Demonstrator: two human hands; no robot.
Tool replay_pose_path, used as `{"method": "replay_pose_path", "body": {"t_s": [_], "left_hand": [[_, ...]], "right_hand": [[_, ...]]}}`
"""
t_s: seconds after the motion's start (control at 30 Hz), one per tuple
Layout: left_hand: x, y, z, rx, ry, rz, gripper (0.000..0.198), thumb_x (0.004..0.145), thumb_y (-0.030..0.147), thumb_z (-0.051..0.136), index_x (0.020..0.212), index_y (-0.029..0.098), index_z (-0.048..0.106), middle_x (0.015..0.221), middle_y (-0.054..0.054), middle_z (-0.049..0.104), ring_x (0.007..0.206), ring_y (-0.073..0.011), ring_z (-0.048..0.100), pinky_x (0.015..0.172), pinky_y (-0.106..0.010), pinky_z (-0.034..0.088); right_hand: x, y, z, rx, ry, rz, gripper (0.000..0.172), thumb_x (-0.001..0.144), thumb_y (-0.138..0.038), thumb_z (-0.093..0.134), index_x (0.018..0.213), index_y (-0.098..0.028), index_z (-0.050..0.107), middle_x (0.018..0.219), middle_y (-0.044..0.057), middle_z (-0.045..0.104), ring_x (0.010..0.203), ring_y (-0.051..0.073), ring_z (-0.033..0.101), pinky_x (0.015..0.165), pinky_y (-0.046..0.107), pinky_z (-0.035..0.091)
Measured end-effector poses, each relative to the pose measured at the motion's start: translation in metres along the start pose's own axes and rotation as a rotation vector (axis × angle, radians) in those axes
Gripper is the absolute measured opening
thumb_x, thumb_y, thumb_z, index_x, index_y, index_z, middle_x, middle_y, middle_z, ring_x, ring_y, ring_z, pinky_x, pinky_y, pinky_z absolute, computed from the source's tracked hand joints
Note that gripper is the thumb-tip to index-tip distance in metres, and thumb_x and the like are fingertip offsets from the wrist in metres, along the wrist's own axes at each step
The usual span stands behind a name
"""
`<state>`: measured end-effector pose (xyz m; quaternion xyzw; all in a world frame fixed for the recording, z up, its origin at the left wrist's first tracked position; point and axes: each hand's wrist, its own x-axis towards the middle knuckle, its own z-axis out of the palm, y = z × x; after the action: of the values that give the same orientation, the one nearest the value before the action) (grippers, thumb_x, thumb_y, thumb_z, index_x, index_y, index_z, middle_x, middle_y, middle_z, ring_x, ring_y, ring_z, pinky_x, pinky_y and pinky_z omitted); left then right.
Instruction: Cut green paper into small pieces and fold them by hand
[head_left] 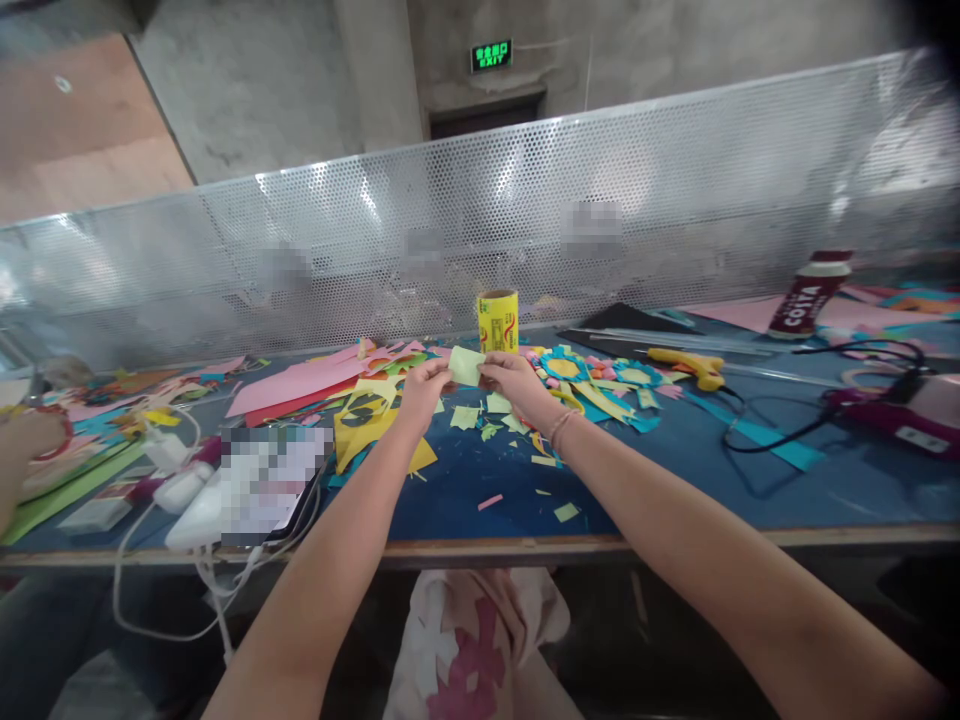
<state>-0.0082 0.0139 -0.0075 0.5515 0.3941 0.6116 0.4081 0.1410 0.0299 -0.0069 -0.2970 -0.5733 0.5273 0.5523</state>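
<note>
A small light-green paper piece (pixel 466 366) is held up just above the middle of the bench (pixel 450 515), between the person's two hands. The left hand (pixel 429 384) has its left edge and the right hand (pixel 513 380) its right edge; holding it from opposite sides probably keeps so thin a piece flat and lets both hands steer it. Each grip looks nearly closed, thumb and fingertips pinched together with only the paper's thickness between them; the exact finger contact is too small to make out.

Just below, light-green paper scraps (pixel 465 417) lie loose on the bench, likely offcuts within easy reach. Just beyond the hands a yellow printed tube (pixel 498 322) stands upright, its hollow top showing. To the right lie blue-and-yellow paper flowers (pixel 566 366), then a yellow glue gun (pixel 686 368) on its side, perhaps put there to keep it handy yet off the loose paper. To the left are pink paper sheets (pixel 296 388) and, nearer, a yellow paper sheet (pixel 352 437) with shapes cut out.

Farther out, a dark red bottle (pixel 811 297) stands at the far right, a co-worker's hand (pixel 36 440) is at the left edge, and a perforated metal screen (pixel 360 240) backs the bench.
</note>
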Motion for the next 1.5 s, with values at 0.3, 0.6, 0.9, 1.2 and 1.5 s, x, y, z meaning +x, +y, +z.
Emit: {"method": "replay_pose_path", "body": {"t_s": [0.3, 0.6, 0.9, 1.2, 1.5], "left_hand": [[0.0045, -0.0065, -0.0036, 0.05, -0.043, 0.121, 0.035, 0.057, 0.013, 0.061, 0.092, 0.014, 0.065, 0.086, -0.006, 0.068, 0.073, -0.0152, 0.061, 0.068, -0.026, 0.046], [0.0026, -0.0047, -0.0015, 0.0, -0.018, 0.06, 0.034, 0.059, 0.017, 0.063, 0.093, 0.014, 0.063, 0.086, -0.006, 0.068, 0.07, -0.0147, 0.061, 0.062, -0.025, 0.046], [0.0003, -0.0004, 0.0007, -0.078, -0.024, 0.013, 0.03, 0.057, 0.021, 0.066, 0.086, 0.015, 0.063, 0.083, -0.005, 0.067, 0.071, -0.0149, 0.061, 0.065, -0.026, 0.047], [-0.0002, -0.0058, 0.0016, -0.013, -0.077, 0.012, 0.037, 0.058, 0.022, 0.071, 0.093, 0.015, 0.062, 0.079, -0.004, 0.066, 0.069, -0.0138, 0.06, 0.063, -0.024, 0.047], [-0.0016, -0.0035, 0.0033, -0.052, -0.03, 0.001, 0.029, 0.061, 0.027, 0.07, 0.086, 0.015, 0.063, 0.082, -0.007, 0.067, 0.073, -0.0159, 0.061, 0.065, -0.027, 0.048]], "right_hand": [[0.0004, -0.0006, 0.0004, 0.041, 0.031, 0.055, 0.016, 0.06, -0.024, 0.07, 0.06, -0.016, 0.057, 0.058, -0.001, 0.06, 0.056, 0.009, 0.057, 0.063, 0.025, 0.05], [0.0019, 0.0032, -0.0009, 0.015, 0.001, 0.022, 0.021, 0.063, -0.016, 0.068, 0.083, -0.017, 0.064, 0.069, 0.0, 0.066, 0.058, 0.009, 0.059, 0.066, 0.025, 0.051], [0.0033, 0.006, -0.0019, -0.007, -0.002, -0.001, 0.022, 0.063, -0.02, 0.069, 0.085, -0.017, 0.064, 0.069, 0.0, 0.066, 0.058, 0.009, 0.059, 0.064, 0.025, 0.052], [0.0016, 0.006, 0.0011, -0.042, 0.033, -0.038, 0.021, 0.059, -0.019, 0.068, 0.078, -0.017, 0.062, 0.08, 0.001, 0.066, 0.062, 0.009, 0.059, 0.067, 0.026, 0.053], [-0.0014, 0.0049, 0.0034, -0.022, -0.018, 0.004, 0.015, 0.063, -0.017, 0.065, 0.076, -0.017, 0.058, 0.077, 0.001, 0.065, 0.064, 0.011, 0.062, 0.067, 0.028, 0.053]]}}
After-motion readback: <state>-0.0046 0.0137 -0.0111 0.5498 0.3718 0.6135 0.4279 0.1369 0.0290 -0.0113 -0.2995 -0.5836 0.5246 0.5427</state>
